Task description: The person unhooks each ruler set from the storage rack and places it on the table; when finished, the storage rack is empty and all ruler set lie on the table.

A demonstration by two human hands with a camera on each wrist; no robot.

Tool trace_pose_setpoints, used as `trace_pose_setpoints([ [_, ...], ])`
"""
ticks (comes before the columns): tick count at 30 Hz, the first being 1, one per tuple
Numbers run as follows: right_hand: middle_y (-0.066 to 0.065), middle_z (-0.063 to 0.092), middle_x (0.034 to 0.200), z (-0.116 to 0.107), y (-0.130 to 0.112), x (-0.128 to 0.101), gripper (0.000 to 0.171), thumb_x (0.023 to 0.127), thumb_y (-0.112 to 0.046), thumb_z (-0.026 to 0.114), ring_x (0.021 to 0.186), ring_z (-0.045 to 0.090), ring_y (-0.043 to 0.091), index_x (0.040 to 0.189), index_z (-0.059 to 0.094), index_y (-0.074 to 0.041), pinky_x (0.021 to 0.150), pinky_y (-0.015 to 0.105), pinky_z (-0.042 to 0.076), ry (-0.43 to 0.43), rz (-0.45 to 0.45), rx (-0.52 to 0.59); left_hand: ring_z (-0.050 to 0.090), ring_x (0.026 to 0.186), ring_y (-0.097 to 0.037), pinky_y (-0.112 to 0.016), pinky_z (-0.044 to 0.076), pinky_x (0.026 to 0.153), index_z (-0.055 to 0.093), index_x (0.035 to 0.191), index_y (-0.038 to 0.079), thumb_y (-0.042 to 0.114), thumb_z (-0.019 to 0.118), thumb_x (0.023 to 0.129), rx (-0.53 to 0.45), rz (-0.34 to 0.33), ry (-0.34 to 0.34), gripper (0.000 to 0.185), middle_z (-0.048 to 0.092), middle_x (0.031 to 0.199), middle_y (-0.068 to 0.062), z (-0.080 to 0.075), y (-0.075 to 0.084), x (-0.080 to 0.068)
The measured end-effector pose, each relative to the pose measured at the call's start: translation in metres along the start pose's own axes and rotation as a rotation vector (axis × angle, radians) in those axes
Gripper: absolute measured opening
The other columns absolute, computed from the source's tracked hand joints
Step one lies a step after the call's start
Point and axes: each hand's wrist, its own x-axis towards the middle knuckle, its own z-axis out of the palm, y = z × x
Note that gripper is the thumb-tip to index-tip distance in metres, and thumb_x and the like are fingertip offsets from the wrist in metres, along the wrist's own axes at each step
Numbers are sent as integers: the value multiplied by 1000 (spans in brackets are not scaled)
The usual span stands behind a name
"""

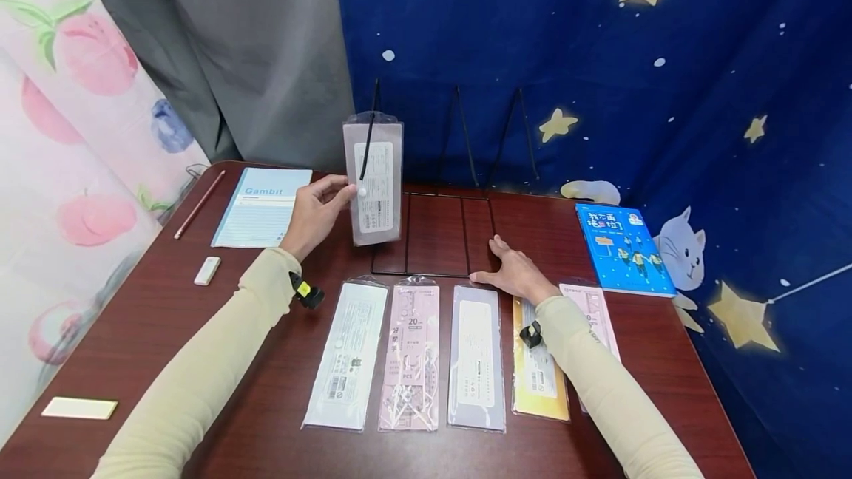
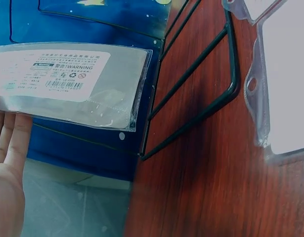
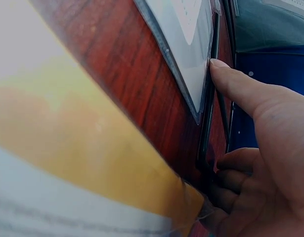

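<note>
A flat clear packet (image 1: 378, 183) with a grey backing and a white label hangs upright at the left hook of the black wire rack (image 1: 435, 274). The hook's black prong crosses in front of the packet's upper part. My left hand (image 1: 318, 213) pinches the packet's left edge, thumb in front; the left wrist view shows its fingers against the packet (image 2: 67, 79). At the rack's front right corner, my right hand (image 1: 515, 270) holds the base wire. In the right wrist view its thumb touches the wire and the other fingers curl by the corner.
Several flat packets lie in a row before the rack, including a pink one (image 1: 409, 361), a grey one (image 1: 476, 361) and a yellow one (image 1: 541, 383). A notebook (image 1: 262, 209), pencil (image 1: 200, 205) and eraser (image 1: 207, 270) lie left; a blue book (image 1: 624, 250) lies right.
</note>
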Motion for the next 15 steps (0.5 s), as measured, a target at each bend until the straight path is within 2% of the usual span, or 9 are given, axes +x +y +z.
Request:
trace_pose_setpoints([
  [7, 8, 8, 176, 0, -1, -1, 105, 90, -60, 73, 160, 18, 40, 167, 19, -11, 125, 60, 26, -1, -4, -2, 71, 96, 0, -26, 60, 90, 72, 124, 2, 29, 71, 100, -17, 6, -9, 37, 74, 117, -15, -1, 1, -9],
  [15, 8, 8, 176, 0, -1, -2, 105, 90, -60, 73, 161, 17, 40, 167, 19, -11, 125, 60, 26, -2, -5, 15, 70, 92, 0, -23, 60, 87, 73, 122, 3, 31, 72, 100, 1, -2, -14, 36, 74, 116, -17, -5, 3, -18],
])
